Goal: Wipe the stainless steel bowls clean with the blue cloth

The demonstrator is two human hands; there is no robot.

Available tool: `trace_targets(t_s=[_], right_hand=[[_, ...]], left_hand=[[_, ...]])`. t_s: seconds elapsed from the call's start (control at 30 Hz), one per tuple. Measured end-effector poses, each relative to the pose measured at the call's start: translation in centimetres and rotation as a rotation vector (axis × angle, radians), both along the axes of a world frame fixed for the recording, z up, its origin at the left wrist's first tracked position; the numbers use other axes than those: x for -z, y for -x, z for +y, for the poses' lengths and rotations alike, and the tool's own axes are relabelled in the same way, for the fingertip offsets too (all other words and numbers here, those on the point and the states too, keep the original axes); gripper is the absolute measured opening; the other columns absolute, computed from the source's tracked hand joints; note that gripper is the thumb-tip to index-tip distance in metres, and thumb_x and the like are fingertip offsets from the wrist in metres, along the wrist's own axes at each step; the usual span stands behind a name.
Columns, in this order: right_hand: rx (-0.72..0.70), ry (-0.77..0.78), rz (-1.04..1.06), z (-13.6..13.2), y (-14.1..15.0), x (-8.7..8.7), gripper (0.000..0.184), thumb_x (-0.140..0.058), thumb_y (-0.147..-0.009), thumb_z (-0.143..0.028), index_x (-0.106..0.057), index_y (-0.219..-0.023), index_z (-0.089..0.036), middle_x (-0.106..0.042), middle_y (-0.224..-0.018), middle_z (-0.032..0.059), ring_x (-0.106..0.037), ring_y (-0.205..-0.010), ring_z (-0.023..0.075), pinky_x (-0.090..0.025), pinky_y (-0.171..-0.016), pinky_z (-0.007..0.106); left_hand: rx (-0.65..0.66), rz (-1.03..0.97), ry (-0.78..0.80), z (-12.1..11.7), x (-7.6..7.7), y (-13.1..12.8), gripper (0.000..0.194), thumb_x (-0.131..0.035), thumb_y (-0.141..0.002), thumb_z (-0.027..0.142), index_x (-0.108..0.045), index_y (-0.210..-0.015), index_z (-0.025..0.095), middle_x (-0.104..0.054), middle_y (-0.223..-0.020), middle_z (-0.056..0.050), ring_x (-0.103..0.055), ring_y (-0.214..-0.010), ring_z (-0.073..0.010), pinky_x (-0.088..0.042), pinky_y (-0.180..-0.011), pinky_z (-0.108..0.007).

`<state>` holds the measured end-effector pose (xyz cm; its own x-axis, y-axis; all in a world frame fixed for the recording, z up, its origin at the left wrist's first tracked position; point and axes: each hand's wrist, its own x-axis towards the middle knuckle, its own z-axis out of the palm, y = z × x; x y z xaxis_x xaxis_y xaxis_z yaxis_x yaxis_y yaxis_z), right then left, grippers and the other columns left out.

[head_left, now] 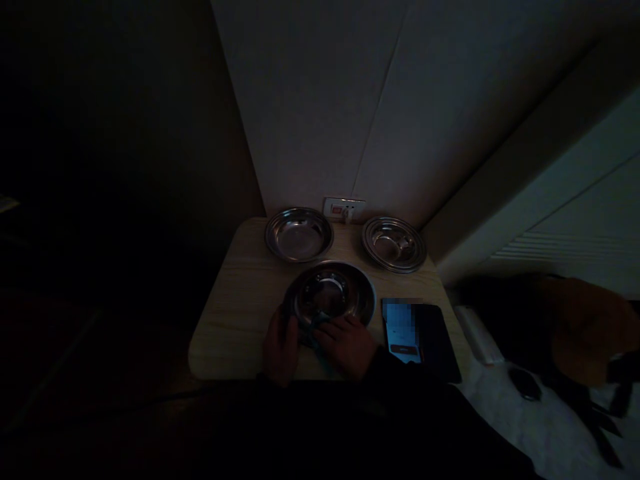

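A steel plate [333, 290] lies at the near middle of a small wooden table [240, 313]. My left hand [280, 350] grips the plate's near left rim, fingers curled over it. My right hand [347, 343] is closed on a dark teal cloth [316, 331] and presses it against the plate's near edge. Two more steel dishes stand behind: a bowl [299, 235] at the back left and a ridged plate [394, 244] at the back right. The scene is very dim.
A phone [404, 328] with a lit screen rests on a dark case at the table's right front. A wall socket [343, 209] sits behind the dishes. To the right lie a white bed cover [550, 427] and a brown cushion [585, 327].
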<state>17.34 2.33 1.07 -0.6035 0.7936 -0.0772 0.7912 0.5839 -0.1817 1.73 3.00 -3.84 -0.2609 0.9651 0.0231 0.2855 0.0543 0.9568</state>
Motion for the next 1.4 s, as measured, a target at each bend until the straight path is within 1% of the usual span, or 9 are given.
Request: trace_targets(t_s=[0.13,0.3,0.43,0.53,0.63,0.93,1.03,1.27,1.4], right_hand=[[0.041,-0.009,0.105,0.1,1.1,0.2,0.036,-0.048,-0.085,-0.028,-0.049,-0.120,-0.019,-0.058,-0.116,0.0076,-0.049,-0.101,0.0236,-0.036,-0.084,0.040],[0.082,-0.002,0.155,-0.1,2.2,0.3,0.035,-0.044,-0.087,-0.030,-0.049,-0.119,-0.019,-0.058,-0.117,0.0061,-0.049,-0.101,0.0234,-0.032,-0.088,0.040],[0.038,0.028,0.039,-0.2,0.3,-0.8,0.027,-0.044,-0.085,-0.023,-0.055,-0.110,-0.021,-0.063,-0.107,0.0061,-0.050,-0.098,0.0236,-0.029,-0.088,0.043],[0.005,0.056,-0.035,-0.1,-1.9,-1.7,0.028,-0.047,-0.081,-0.019,-0.057,-0.108,-0.020,-0.063,-0.107,0.0083,-0.049,-0.101,0.0247,-0.028,-0.089,0.044],[0.010,0.095,-0.020,0.2,-2.7,-1.7,0.031,-0.048,-0.081,-0.024,-0.056,-0.111,-0.019,-0.061,-0.111,0.0088,-0.048,-0.103,0.0256,-0.031,-0.086,0.043],[0.044,0.043,0.308,2.0,2.3,0.4,0.039,-0.040,-0.087,-0.028,-0.044,-0.124,-0.018,-0.050,-0.129,0.0055,-0.043,-0.112,0.0213,-0.034,-0.090,0.036],[0.018,0.074,0.250,2.1,1.9,-0.1,0.037,-0.041,-0.086,-0.027,-0.047,-0.121,-0.020,-0.052,-0.127,0.0046,-0.043,-0.112,0.0215,-0.033,-0.090,0.038],[-0.030,0.145,-0.020,1.6,-2.1,-2.3,0.026,-0.048,-0.077,-0.023,-0.058,-0.101,-0.018,-0.064,-0.105,0.0082,-0.048,-0.102,0.0245,-0.030,-0.085,0.043],[-0.014,0.134,0.035,1.6,-1.2,-1.7,0.029,-0.046,-0.080,-0.023,-0.056,-0.107,-0.020,-0.062,-0.111,0.0062,-0.048,-0.102,0.0236,-0.033,-0.084,0.040]], left_hand=[[0.020,0.023,-0.006,-0.2,0.6,0.0,0.044,-0.042,-0.083,0.040,-0.048,-0.120,0.017,-0.058,-0.118,-0.010,-0.054,-0.107,-0.0193,-0.044,-0.089,-0.031],[-0.071,0.053,-0.003,0.0,0.5,0.2,0.038,-0.042,-0.084,0.038,-0.054,-0.114,0.017,-0.060,-0.116,-0.009,-0.055,-0.107,-0.0193,-0.043,-0.091,-0.031],[-0.150,0.056,-0.033,0.0,0.2,0.1,0.037,-0.042,-0.083,0.038,-0.057,-0.109,0.016,-0.063,-0.110,-0.010,-0.058,-0.101,-0.0183,-0.046,-0.086,-0.028],[-0.137,0.080,-0.052,0.1,-0.1,-0.2,0.037,-0.042,-0.083,0.038,-0.057,-0.109,0.016,-0.063,-0.109,-0.010,-0.059,-0.099,-0.0182,-0.046,-0.085,-0.028],[-0.108,0.089,-0.032,0.5,-0.2,-0.7,0.039,-0.040,-0.083,0.040,-0.057,-0.107,0.014,-0.064,-0.107,-0.011,-0.059,-0.097,-0.0192,-0.047,-0.083,-0.030],[-0.185,0.108,-0.001,1.1,-0.3,-0.9,0.040,-0.040,-0.081,0.043,-0.060,-0.103,0.015,-0.066,-0.101,-0.011,-0.061,-0.092,-0.0194,-0.048,-0.079,-0.029],[-0.201,0.136,-0.029,1.2,-0.6,-0.4,0.039,-0.041,-0.081,0.042,-0.061,-0.101,0.015,-0.067,-0.100,-0.010,-0.062,-0.091,-0.0186,-0.049,-0.078,-0.028],[-0.230,0.177,-0.027,1.2,-0.6,-0.3,0.037,-0.041,-0.082,0.039,-0.064,-0.098,0.015,-0.067,-0.099,-0.010,-0.062,-0.090,-0.0181,-0.048,-0.078,-0.027],[-0.268,0.158,-0.028,1.4,-0.4,-0.9,0.036,-0.040,-0.082,0.040,-0.064,-0.095,0.016,-0.068,-0.093,-0.009,-0.063,-0.085,-0.0176,-0.049,-0.072,-0.026]])
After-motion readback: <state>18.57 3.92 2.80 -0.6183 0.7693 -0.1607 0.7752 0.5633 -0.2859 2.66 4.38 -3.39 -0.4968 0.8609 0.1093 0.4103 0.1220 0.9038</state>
